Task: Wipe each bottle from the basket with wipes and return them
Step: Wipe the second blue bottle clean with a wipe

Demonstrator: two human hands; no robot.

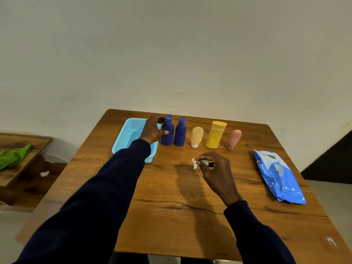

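We find the left hand (152,130) at the far left of the table (171,225), gripping the first blue bottle (168,131). The thumb lies across the front of the bottle body, and the fingers curl round behind it near the neck. The bottle stands upright on the table, just beside the right wall of the light blue basket (127,137). The left forearm crosses above the basket's near right corner.

We find the right hand (215,168) nearer to us, in the middle of the table and well apart from the first blue bottle. Its thumb and fingertips pinch a small crumpled white wipe (196,163), which sticks out on the hand's left side, low over the wood. We cannot tell whether the wipe touches the table.

To the right of the held bottle, four more containers stand in a row:
- second blue bottle (180,132), just beside the first
- pale orange tube (197,136), standing on its white cap
- yellow bottle (215,135)
- pink tube (233,139)

A blue wipes pack (278,176) lies flat near the right edge of the table. Off to the left, a green cloth (13,157) lies on a low wooden shelf (22,168).
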